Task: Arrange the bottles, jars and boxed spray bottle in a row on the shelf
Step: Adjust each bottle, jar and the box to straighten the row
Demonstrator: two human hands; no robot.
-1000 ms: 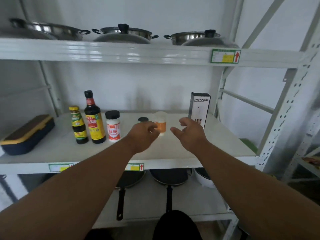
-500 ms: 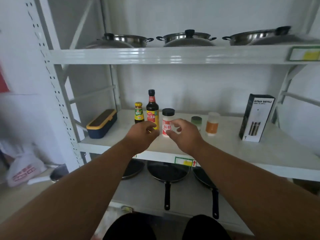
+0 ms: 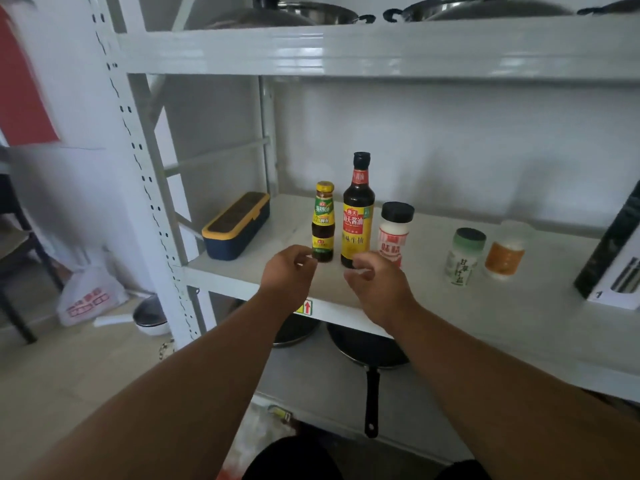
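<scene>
On the white middle shelf (image 3: 491, 306) a row stands upright: a small yellow-capped sauce bottle (image 3: 323, 221), a tall dark soy sauce bottle (image 3: 358, 209), a white jar with a black lid (image 3: 394, 233), a green-lidded jar (image 3: 463, 256) and a clear jar with an orange label (image 3: 506, 254). The black-and-white spray bottle box (image 3: 613, 251) is cut off at the right edge. My left hand (image 3: 289, 271) hovers just in front of the small bottle, fingers curled, holding nothing. My right hand (image 3: 375, 284) is in front of the soy bottle and hides the white jar's base, fingers loosely bent.
A navy box with a yellow rim (image 3: 237, 225) lies at the shelf's left end. Steel pots (image 3: 485, 8) sit on the shelf above, frying pans (image 3: 369, 355) on the one below. A white upright post (image 3: 145, 188) bounds the left side; a plastic bag (image 3: 88, 296) lies on the floor.
The view has swung left and closer to the shelf. Both hands have shifted from near the orange-labelled jar to in front of the two sauce bottles. No item has moved.
</scene>
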